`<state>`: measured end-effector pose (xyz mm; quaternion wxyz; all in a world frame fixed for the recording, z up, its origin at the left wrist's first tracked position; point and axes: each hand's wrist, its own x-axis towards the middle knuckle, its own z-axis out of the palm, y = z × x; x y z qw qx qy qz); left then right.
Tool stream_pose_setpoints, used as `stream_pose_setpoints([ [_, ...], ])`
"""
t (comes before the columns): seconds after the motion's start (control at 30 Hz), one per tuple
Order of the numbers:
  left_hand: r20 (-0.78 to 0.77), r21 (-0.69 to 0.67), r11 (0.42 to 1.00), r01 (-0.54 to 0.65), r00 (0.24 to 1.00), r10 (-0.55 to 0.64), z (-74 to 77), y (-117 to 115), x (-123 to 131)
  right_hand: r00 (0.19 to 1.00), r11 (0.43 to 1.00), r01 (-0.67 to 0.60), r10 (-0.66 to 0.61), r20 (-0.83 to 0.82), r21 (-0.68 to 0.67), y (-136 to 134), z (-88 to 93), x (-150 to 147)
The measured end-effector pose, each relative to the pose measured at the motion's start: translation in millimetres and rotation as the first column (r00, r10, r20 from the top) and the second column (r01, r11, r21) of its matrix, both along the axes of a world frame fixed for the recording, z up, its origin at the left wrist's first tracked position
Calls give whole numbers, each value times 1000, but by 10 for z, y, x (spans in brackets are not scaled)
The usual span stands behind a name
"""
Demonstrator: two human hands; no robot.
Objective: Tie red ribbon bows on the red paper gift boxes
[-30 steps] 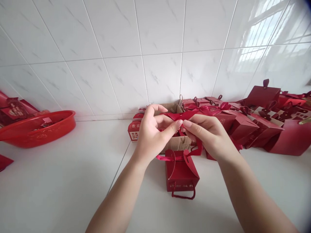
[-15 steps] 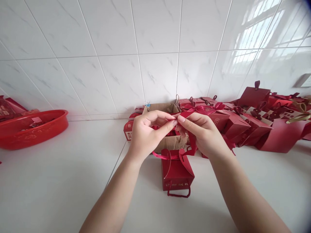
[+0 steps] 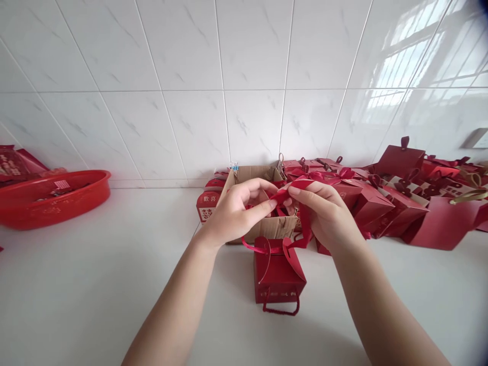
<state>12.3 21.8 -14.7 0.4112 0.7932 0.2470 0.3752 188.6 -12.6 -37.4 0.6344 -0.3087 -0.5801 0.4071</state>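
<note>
A small dark red gift box (image 3: pixel 281 272) with a rope handle stands on the white countertop. Through its top flaps runs a red ribbon (image 3: pixel 305 226), whose two sides rise to my hands. My left hand (image 3: pixel 244 206) pinches the ribbon between thumb and fingers above the box. Close by on the right, my right hand (image 3: pixel 322 206) pinches the ribbon too, with a short stretch of it between the thumbs. Some fingertips are hidden behind the ribbon and the hands.
Behind my hands stands an open cardboard box (image 3: pixel 267 230) holding red items. A red box with white lettering (image 3: pixel 208 200) sits to its left. Many red gift boxes (image 3: pixel 371 203) crowd the right back. At far left is a red plastic basin (image 3: pixel 57 208). A tiled wall (image 3: pixel 190 122) rises behind.
My hands have drawn slightly apart, so more ribbon shows between the thumbs. The view has tilted up slightly; the gift box stays in place on the counter.
</note>
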Motion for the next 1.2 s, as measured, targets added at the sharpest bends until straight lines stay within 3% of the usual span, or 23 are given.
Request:
stream_pose_setpoints([
  [0.13, -67, -30, 999, 14, 998, -16, 14, 32, -10, 980, 983, 21, -57, 191, 185, -30, 22, 61],
  [0.27, -89, -58, 998, -10, 996, 5, 9, 35, 20, 829, 877, 29, -289, 479, 479, -76, 63, 121],
  [0.43, -59, -60, 997, -58, 997, 54, -6, 18, 53, 644, 726, 12, -532, 550, 688, -68, 47, 156],
  [0.53, -40, -70, 995, -70, 997, 67, -12, 11, 56, 590, 672, -1, -598, 543, 741, -47, 27, 165],
  [0.73, -6, -14, 997, -81, 997, 81, -13, 31, 31, 578, 663, 5, -613, 539, 749, -22, 21, 172],
  [0.9, -84, 130, 987, -89, 991, 101, 9, 8, 9, 645, 715, 21, -544, 537, 699, 9, 30, 197],
  [1.0, -102, 405, 901, -155, 972, 213, 28, -47, -22, 709, 765, 75, -492, 505, 640, 7, 54, 227],
  [1.1, -88, 665, 708, -236, 917, 389, 52, -127, -87, 761, 817, 184, -470, 448, 546, -43, 67, 265],
  [1.2, -113, 790, 566, -233, 853, 509, 75, -216, -188, 794, 853, 301, -471, 384, 426, -144, 29, 323],
])
